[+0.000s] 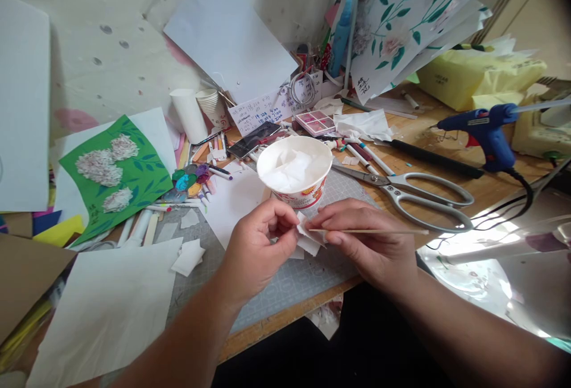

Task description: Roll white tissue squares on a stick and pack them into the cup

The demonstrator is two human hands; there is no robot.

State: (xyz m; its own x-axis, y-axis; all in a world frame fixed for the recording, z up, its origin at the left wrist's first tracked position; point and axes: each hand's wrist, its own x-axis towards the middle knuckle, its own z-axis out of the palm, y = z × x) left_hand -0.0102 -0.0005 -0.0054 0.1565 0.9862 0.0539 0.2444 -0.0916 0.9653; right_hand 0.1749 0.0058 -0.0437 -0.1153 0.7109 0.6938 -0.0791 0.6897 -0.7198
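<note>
While both hands work close together above the front edge of the tabletop, the relation that counts is between a small piece of white paper and a thin stick. The paper sits in the narrow gap between the hands, just in front of a paper bowl that holds loose white pieces. To its left, the left hand has thumb and forefinger pressed together on the paper's near-left side, a pinching grip. To its right, the right hand pinches the stick between thumb and fingers; whether those fingertips also hold the paper's right side, I cannot tell. The stick's long axis runs almost parallel to the bowl's rim, from left to right, with its left tip over the paper and its other end reaching past the knuckles toward the right edge of the tabletop. So the paper lies at the left tip of the stick, and both hands are about equally near it. Beneath them is a grey cutting mat; large scissors lie beyond the right hand, well clear of the left.
</note>
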